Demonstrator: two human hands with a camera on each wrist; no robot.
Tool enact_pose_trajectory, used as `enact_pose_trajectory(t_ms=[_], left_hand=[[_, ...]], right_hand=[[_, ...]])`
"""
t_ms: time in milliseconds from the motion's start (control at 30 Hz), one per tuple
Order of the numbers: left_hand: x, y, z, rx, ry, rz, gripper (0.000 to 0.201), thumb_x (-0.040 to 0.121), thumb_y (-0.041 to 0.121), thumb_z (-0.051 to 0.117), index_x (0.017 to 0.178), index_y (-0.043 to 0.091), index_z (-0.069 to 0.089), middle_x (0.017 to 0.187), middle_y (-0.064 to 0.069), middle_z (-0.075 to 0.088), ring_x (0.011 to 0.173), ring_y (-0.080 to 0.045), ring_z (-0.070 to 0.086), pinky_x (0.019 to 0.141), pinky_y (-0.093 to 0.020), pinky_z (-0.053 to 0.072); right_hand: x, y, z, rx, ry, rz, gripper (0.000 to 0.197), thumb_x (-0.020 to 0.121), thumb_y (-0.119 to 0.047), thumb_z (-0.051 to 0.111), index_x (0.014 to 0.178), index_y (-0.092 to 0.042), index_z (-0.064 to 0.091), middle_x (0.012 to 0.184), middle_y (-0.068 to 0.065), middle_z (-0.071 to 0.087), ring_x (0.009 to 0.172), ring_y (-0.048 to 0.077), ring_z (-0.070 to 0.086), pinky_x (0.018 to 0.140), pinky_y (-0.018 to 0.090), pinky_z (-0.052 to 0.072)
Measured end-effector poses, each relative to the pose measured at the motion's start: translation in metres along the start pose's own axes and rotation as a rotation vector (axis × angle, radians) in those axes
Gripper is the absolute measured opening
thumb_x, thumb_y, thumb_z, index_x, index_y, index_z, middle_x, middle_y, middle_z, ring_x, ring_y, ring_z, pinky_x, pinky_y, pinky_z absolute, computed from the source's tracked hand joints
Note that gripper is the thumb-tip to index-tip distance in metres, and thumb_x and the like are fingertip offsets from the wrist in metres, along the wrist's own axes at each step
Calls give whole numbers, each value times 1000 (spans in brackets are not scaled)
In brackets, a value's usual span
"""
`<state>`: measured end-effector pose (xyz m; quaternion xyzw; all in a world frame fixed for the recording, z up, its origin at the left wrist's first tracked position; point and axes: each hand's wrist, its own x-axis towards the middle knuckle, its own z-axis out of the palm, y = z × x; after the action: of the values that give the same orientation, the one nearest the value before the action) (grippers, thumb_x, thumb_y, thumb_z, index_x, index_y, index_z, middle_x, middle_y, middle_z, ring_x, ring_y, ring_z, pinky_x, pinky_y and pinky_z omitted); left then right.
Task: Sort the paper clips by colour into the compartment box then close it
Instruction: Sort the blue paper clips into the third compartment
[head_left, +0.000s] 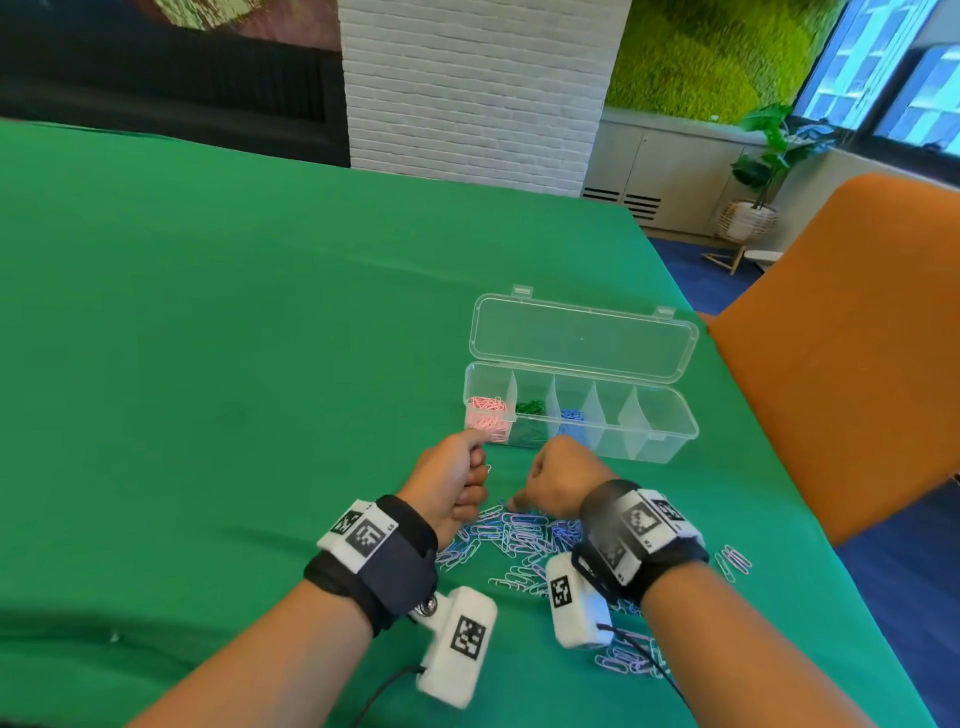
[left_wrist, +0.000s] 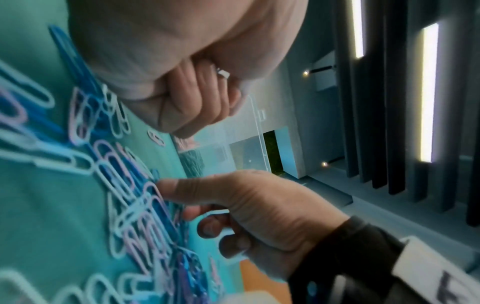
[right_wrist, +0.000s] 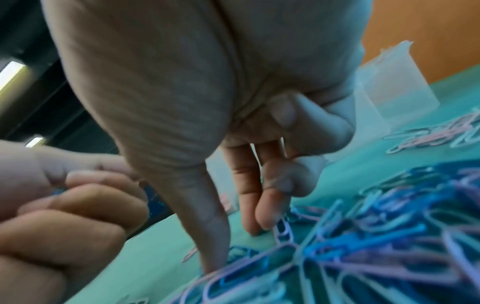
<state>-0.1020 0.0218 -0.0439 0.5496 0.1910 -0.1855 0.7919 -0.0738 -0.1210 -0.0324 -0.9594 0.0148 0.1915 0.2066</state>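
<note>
1. Compartment box (head_left: 670, 431) sits on the green surface (head_left: 208, 338) toward the right edge, lid (head_left: 582, 338) thrown back and open. Pink, green and blue clips fill the three left compartments; the two right ones look empty.
2. Loose pile of paper clips (head_left: 519, 535) lies nearer the front edge than the box, mostly blue, lilac and white.
3. Left hand (head_left: 454, 488): fingers curled into a fist; the right wrist view shows something blue inside, likely gathered clips.
4. Right hand (head_left: 558, 486): grip apart, thumb and fingertips (right_wrist: 265, 218) pressed down on the pile's far edge, nothing lifted yet.
5. Key relation: the pile is directly under the right hand; the box lies just beyond both hands, long axis running left to right.
6. Judgement: sorting is mid-way; closing not yet due.
</note>
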Motion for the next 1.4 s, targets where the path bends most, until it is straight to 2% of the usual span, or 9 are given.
enact_pose_trajectory(t_ms=[133, 367, 500, 567, 667, 833, 1033, 1200, 1400], left_hand=[[-1, 0, -1, 197, 12, 20, 33, 97, 32, 54, 67, 21, 44, 48, 8, 24, 38, -9, 17, 36, -17, 11], [-2, 2, -5, 701, 47, 145, 20, 92, 30, 66, 82, 13, 64, 63, 3, 46, 49, -11, 39, 47, -20, 31], [-3, 6, -7, 910, 8, 249, 18, 87, 27, 74, 74, 15, 68, 86, -1, 70, 78, -14, 60, 73, -25, 45], [-4, 9, -4, 1096, -24, 243, 8, 86, 22, 74, 81, 15, 75, 84, 3, 71, 76, -9, 61, 68, -22, 45], [-6, 13, 1, 1355, -61, 249, 5, 85, 19, 73, 88, 17, 77, 77, 9, 67, 68, -5, 57, 62, -21, 43], [-7, 13, 6, 1631, 11, 318, 6, 85, 24, 71, 88, 21, 74, 93, 6, 72, 90, -18, 66, 80, -31, 53], [-8, 7, 5, 1942, 40, 542, 15, 86, 20, 58, 90, 16, 72, 88, -3, 71, 85, -27, 65, 70, -35, 52], [-5, 8, -2, 1835, 14, 543, 18, 86, 28, 56, 86, 18, 71, 87, 3, 71, 83, -21, 65, 71, -31, 52], [-8, 20, -6, 950, -130, 184, 20, 92, 18, 53, 72, 14, 54, 61, 2, 46, 46, -12, 35, 46, -22, 27]], right_hand=[[7, -4, 4, -47, -49, 1, 42, 74, -27, 84, 103, -3, 68, 96, 8, 71, 87, 23, 68, 79, 35, 58], [-5, -4, 5, -110, -36, -89, 17, 78, -20, 74, 73, -11, 61, 66, 4, 57, 62, 20, 56, 65, 31, 52], [-13, 14, -5, 22, -6, -121, 5, 82, -8, 70, 86, -9, 70, 77, 0, 66, 72, 15, 61, 65, 25, 52], [-20, 23, -8, 22, -44, -131, 12, 81, -7, 73, 90, -13, 69, 77, -5, 63, 72, 13, 59, 62, 23, 47], [-31, 34, -9, -45, -102, -140, 17, 80, -6, 72, 92, -18, 68, 82, -7, 62, 81, 16, 62, 75, 31, 54], [-36, 32, -14, -38, -47, -220, 20, 83, -3, 61, 87, -21, 69, 79, -7, 63, 83, 17, 64, 81, 34, 57], [-34, 18, -4, -129, -60, -245, 17, 83, -6, 64, 93, -17, 72, 87, -3, 67, 88, 20, 65, 84, 35, 57], [-35, 18, -1, -166, -93, -229, 14, 84, -6, 60, 87, -14, 71, 88, 1, 71, 86, 20, 66, 82, 36, 58], [-33, 24, -5, -100, -129, -216, 10, 85, -10, 63, 86, -5, 72, 85, 7, 72, 70, 13, 61, 74, 33, 58]])
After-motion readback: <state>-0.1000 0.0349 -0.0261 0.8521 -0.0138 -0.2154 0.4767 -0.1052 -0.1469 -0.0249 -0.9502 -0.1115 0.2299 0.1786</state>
